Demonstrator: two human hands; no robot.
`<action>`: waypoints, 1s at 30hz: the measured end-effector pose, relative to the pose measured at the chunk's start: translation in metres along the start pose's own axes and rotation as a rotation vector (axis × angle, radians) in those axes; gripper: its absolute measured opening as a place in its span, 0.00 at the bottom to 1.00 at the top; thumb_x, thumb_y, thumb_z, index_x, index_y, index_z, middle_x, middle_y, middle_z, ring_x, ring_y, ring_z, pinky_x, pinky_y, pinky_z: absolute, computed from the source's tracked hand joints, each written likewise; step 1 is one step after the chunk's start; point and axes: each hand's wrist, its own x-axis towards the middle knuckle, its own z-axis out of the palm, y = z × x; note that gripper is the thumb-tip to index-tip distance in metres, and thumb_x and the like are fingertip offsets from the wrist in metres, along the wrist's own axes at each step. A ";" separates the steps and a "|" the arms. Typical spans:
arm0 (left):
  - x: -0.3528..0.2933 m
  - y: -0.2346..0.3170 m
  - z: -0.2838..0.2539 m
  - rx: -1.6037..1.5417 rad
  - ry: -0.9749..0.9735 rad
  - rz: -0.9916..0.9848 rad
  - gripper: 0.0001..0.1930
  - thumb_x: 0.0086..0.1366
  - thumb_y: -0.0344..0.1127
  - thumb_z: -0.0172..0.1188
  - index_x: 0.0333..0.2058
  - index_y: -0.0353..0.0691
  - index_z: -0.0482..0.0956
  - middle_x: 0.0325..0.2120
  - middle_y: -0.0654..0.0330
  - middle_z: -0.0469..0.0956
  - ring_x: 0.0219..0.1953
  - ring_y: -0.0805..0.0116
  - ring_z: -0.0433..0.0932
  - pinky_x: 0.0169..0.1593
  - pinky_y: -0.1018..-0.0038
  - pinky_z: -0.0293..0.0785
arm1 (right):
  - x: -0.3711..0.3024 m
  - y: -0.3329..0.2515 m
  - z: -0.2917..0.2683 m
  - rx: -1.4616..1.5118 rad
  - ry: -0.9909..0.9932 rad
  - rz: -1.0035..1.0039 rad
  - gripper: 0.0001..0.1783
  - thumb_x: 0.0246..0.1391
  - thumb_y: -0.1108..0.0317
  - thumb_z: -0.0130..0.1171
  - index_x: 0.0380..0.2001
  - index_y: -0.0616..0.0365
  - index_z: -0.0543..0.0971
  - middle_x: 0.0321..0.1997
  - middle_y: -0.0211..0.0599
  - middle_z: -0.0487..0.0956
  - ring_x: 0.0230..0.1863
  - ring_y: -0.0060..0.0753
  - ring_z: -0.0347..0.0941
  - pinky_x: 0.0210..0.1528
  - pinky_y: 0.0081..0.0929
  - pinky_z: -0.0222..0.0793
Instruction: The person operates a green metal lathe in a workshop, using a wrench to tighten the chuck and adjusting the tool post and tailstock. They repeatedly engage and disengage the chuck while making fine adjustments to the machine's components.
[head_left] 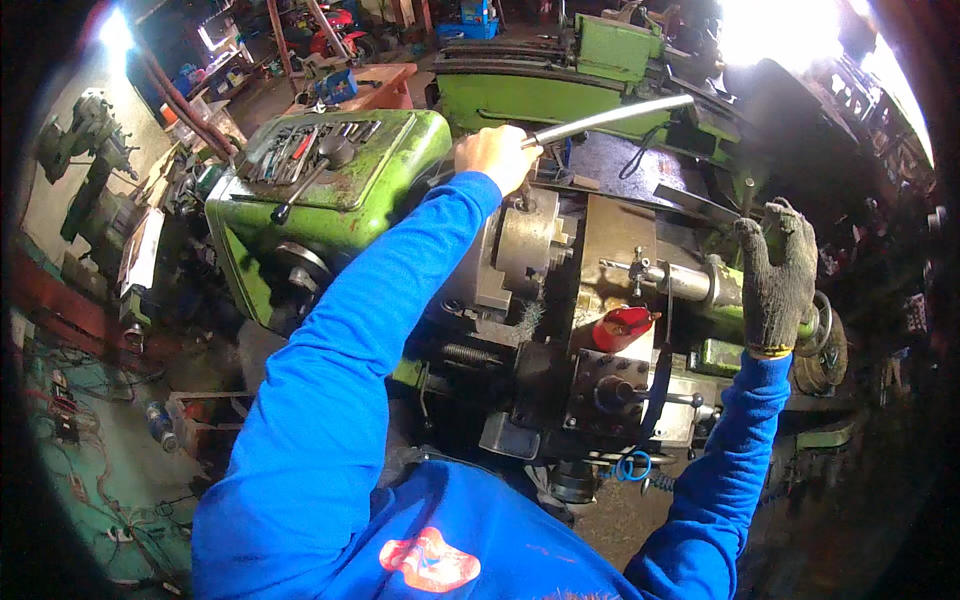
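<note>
Hand tools (300, 150) lie on the lathe's green headstock (415, 165) at upper left of the frame, while a worker's bare left hand (490, 160), its grip clamped around a pale metal bar (620, 117), reaches over the lathe chuck (525, 245) at upper centre. Right of it, a drill bit (612, 266) is already fitted in the tailstock (728, 283), its tip well apart from the chuck; a red container (625, 328) sits below. Work appears partway along: the bit is mounted, the bar not yet released, and whether the chuck holds a workpiece cannot be told. At right, the gloved right hand (778, 275) is raised, thumb and fingers apart, the 1 grip seemingly unfilled.
</note>
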 end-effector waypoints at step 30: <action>0.012 -0.005 0.017 0.163 -0.116 0.320 0.17 0.69 0.41 0.56 0.49 0.35 0.80 0.38 0.47 0.88 0.42 0.50 0.90 0.47 0.56 0.85 | 0.021 -0.144 0.006 -0.087 -0.648 -0.242 0.38 0.54 0.57 0.75 0.66 0.57 0.76 0.63 0.50 0.79 0.65 0.57 0.75 0.67 0.45 0.72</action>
